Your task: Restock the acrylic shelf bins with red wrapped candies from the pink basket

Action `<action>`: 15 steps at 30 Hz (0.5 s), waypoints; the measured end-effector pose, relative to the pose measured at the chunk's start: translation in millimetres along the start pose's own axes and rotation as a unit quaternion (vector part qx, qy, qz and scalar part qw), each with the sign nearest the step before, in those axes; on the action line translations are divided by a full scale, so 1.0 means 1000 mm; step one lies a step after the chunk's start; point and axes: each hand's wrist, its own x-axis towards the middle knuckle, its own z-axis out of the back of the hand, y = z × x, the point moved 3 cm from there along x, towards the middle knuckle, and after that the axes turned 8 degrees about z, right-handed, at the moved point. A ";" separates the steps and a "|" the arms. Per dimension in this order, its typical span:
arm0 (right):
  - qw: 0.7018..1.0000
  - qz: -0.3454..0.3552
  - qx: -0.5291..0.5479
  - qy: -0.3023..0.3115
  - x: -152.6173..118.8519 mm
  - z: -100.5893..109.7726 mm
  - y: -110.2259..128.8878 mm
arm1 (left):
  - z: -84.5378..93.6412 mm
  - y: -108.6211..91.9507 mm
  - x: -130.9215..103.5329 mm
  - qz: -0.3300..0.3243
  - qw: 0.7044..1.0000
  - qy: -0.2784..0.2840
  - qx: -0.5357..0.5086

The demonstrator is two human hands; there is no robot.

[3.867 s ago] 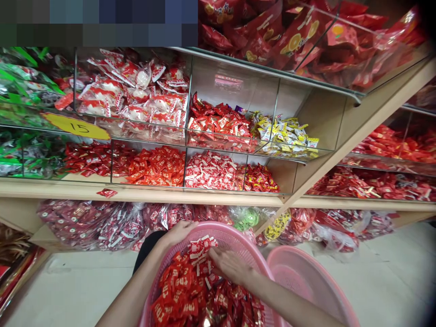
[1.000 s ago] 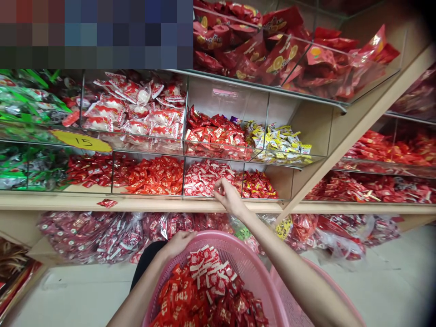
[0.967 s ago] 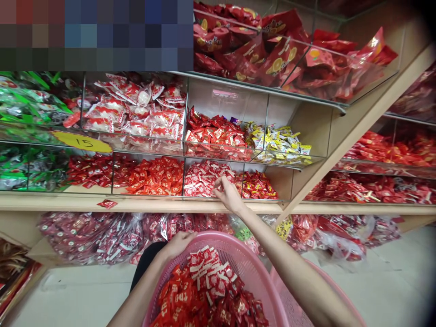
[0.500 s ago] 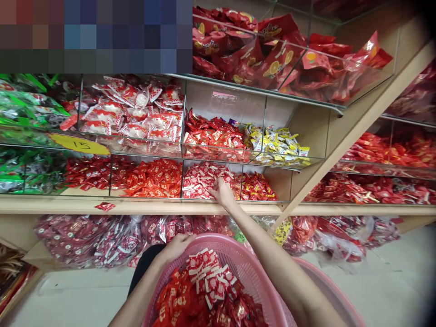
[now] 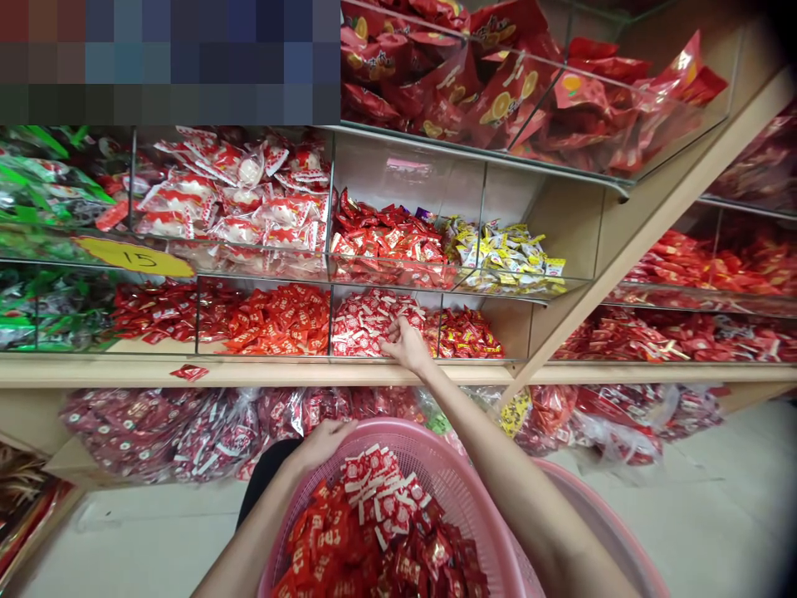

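Note:
My left hand (image 5: 329, 442) is closed over the far-left rim of a pink plastic basket (image 5: 462, 465). Inside the basket lie orange-red wrapped candies (image 5: 324, 540), red-and-white wrapped candies (image 5: 389, 498) and dark red wrapped candies (image 5: 436, 556), each kind in its own heap. Reaching past the basket, my right hand (image 5: 408, 345) is in a low shelf bin of red-and-white candies (image 5: 361, 320). Its fingers are curled in among those candies, and the fingertips are partly hidden.
Clear dividers (image 5: 330, 320) split the shelves into bins of wrapped sweets. A yellow price tag (image 5: 134, 256) hangs at left. One loose red candy (image 5: 189, 373) lies on the wooden ledge (image 5: 112, 370). Bagged candy (image 5: 130, 432) sits below. A second pink tub (image 5: 598, 515) stands at right.
The view has shifted slightly. My right hand stays in the red-and-white candies with its fingers a little more curled; my left hand still holds the basket rim.

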 end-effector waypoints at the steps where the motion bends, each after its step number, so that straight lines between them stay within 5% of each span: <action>1: 1.000 0.002 0.012 -0.006 -0.001 0.001 0.000 | 0.000 -0.001 -0.001 0.002 1.000 -0.003 0.002; 9: 0.978 -0.005 0.163 -0.128 -0.018 0.019 0.014 | 0.000 -0.007 -0.005 0.008 1.000 -0.005 0.009; 12: 0.977 0.006 0.173 -0.128 -0.059 0.028 0.034 | 0.001 -0.004 -0.004 0.009 1.000 -0.006 0.017; 15: 0.992 -0.015 0.113 -0.062 -0.118 0.029 0.045 | 0.001 -0.001 -0.001 0.005 1.000 -0.002 0.011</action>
